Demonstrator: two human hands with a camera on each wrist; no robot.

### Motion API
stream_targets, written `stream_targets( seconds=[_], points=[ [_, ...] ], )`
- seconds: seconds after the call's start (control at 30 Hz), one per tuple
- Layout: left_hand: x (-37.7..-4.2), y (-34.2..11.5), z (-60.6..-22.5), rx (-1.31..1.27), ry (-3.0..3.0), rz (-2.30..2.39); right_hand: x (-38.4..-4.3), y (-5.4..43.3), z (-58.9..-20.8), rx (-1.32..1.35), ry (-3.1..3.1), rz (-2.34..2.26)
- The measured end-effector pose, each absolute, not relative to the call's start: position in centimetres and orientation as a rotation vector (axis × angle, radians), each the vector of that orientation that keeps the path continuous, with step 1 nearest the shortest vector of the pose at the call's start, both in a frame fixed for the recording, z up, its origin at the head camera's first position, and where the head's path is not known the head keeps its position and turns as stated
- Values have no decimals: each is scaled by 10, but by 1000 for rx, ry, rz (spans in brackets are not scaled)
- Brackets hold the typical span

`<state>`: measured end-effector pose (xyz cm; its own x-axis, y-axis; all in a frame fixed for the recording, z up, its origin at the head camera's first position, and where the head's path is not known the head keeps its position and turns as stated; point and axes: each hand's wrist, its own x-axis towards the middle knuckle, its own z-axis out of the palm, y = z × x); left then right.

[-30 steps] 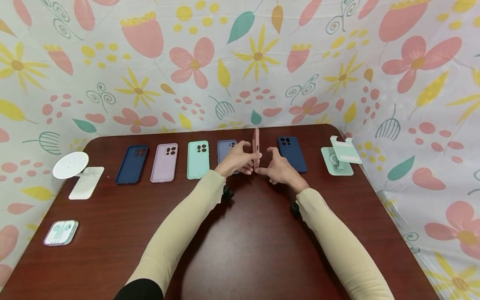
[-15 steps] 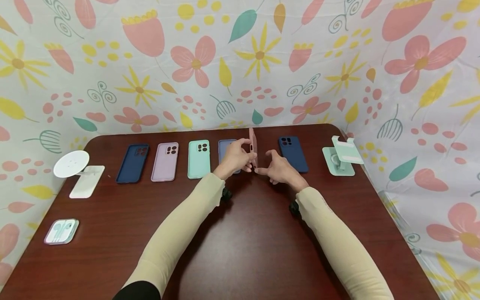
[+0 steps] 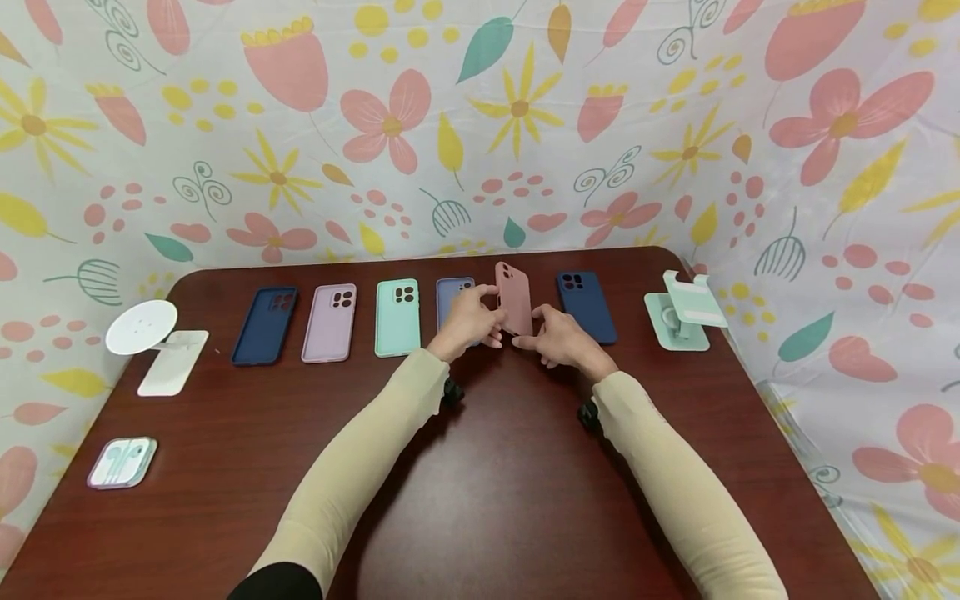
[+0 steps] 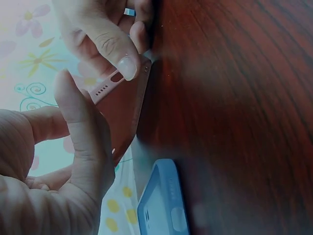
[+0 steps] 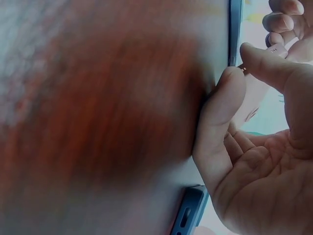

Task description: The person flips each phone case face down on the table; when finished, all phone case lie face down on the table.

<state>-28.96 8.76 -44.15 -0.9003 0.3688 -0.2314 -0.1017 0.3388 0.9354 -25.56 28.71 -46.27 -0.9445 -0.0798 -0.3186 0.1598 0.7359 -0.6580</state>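
A pink phone case (image 3: 513, 298) stands tilted between my hands near the table's back edge, its camera cutouts at the top left. My left hand (image 3: 468, 318) holds its left side with thumb and fingers. At the lower right corner my right hand (image 3: 561, 335) pinches the case, and the left wrist view shows the right thumb (image 4: 126, 66) on its bottom edge. A lavender-blue phone case (image 3: 448, 298) lies partly hidden behind my left hand. Just right of my right hand lies a dark blue phone case (image 3: 588, 308).
Mint (image 3: 397, 321), lilac (image 3: 328, 325) and navy (image 3: 264, 327) phone cases lie in a row to the left. Farther left are a white round-topped stand (image 3: 142, 329) and boxed earphones (image 3: 122, 462). A mint phone stand (image 3: 682, 312) is at the right; a patterned cloth hangs behind.
The pink phone case has turned from nearly edge-on so that its back faces the head camera, leaning over to the right. Both hands stay almost in place.
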Motion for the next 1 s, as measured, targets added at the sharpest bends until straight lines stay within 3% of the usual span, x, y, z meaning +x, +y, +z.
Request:
stream_targets(
  seconds=[1.0],
  points=[
    [-280, 108, -457, 142, 2137, 1454, -250, 293, -464, 123, 2610, -1100]
  ],
)
